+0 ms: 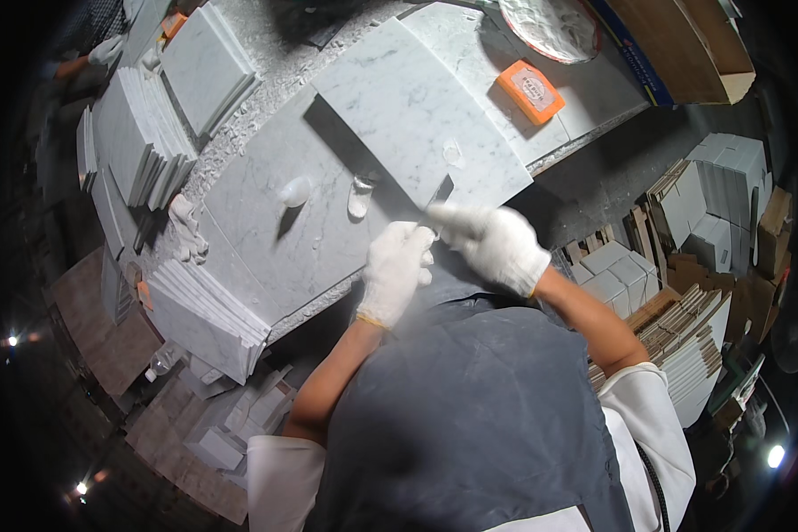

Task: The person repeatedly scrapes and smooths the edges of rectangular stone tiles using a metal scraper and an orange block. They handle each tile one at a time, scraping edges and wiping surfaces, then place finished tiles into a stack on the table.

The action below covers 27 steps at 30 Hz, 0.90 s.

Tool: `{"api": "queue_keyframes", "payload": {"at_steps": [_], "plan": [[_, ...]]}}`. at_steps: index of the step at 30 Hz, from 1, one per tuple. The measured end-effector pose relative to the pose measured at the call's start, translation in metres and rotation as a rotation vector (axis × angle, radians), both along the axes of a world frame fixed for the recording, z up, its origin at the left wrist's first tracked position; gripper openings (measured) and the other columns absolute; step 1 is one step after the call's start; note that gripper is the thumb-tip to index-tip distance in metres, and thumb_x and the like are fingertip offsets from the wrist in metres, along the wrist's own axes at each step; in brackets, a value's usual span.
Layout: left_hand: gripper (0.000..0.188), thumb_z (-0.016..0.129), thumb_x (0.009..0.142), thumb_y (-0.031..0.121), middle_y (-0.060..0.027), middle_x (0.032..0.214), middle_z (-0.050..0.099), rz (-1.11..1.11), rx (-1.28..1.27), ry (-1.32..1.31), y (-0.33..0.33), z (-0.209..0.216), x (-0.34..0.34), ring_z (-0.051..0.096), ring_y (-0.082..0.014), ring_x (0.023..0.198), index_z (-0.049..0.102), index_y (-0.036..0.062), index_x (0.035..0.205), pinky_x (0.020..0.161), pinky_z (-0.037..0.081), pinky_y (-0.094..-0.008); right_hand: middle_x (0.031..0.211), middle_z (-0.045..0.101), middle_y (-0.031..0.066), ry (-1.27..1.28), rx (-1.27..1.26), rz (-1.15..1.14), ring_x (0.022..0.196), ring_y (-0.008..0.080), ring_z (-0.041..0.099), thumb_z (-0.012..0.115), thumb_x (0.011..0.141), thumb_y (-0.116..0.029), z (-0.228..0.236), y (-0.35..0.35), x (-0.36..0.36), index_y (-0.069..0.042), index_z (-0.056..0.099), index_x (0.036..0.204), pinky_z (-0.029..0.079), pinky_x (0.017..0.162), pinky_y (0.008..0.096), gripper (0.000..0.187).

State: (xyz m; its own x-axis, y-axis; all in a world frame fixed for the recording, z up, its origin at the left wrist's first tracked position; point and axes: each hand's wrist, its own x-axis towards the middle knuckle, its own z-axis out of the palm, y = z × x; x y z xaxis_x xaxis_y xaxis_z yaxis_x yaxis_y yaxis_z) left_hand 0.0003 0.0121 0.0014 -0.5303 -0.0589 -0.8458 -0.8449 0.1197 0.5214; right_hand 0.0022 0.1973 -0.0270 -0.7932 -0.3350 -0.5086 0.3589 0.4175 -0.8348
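Observation:
Both hands wear white knit gloves and meet at the near edge of a grey-veined white marble tile [417, 106]. My right hand [496, 248] is closed on a small tool, which looks like a putty knife [442, 189], its flat blade pointing up toward the tile. Curled fingers of my left hand [397, 270] sit right beside it; whatever they hold, if anything, is hidden. The tile lies on a larger marble slab [266, 222]. On that slab rest a translucent white rounded piece [295, 191] and a small whitish oblong object [360, 196]. A pale wet-looking patch [453, 154] marks the tile.
Behind the tile are an orange box [530, 91] and a basin of white powder [550, 31]. Stacked tiles [142, 133] and another tile stack [208, 315] line the left. A co-worker's gloved hand [106, 51] shows far left. White boxes [727, 186] and cardboard stand right.

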Motion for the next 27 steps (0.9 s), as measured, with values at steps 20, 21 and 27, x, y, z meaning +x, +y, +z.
{"api": "queue_keyframes", "payload": {"at_steps": [20,21,27], "plan": [[0.023,0.071,0.096,0.022,-0.0027,0.076,0.062,0.056,0.069,-0.011,0.001,0.004,0.002,0.055,-0.0085,0.053,0.067,0.0010,0.105,0.049,0.044,-0.0232,0.101,0.077,0.0126,0.218,0.075,-0.370,0.091,0.0165,0.075,0.065,0.098,-0.005,-0.003,-0.011,0.012,-0.013,0.066,0.139,0.058,0.085,0.0291,0.042],[0.023,0.071,0.096,0.022,-0.0027,0.076,0.062,0.059,0.077,-0.003,0.001,0.004,0.002,0.055,-0.0084,0.053,0.067,0.0009,0.105,0.049,0.044,-0.0232,0.101,0.077,0.0123,0.134,0.118,-0.321,0.092,0.0155,0.075,0.062,0.099,-0.004,-0.002,-0.008,0.011,-0.013,0.066,0.140,0.058,0.087,0.0276,0.042],[0.022,0.071,0.096,0.021,-0.0028,0.076,0.061,0.078,0.075,0.012,0.003,0.005,0.003,0.053,-0.0076,0.052,0.066,0.0008,0.104,0.048,0.042,-0.0227,0.110,0.078,0.0118,0.084,-0.064,-0.379,0.093,0.0160,0.074,0.064,0.099,-0.005,-0.002,-0.005,0.008,-0.013,0.067,0.139,0.057,0.086,0.0300,0.041]]}}
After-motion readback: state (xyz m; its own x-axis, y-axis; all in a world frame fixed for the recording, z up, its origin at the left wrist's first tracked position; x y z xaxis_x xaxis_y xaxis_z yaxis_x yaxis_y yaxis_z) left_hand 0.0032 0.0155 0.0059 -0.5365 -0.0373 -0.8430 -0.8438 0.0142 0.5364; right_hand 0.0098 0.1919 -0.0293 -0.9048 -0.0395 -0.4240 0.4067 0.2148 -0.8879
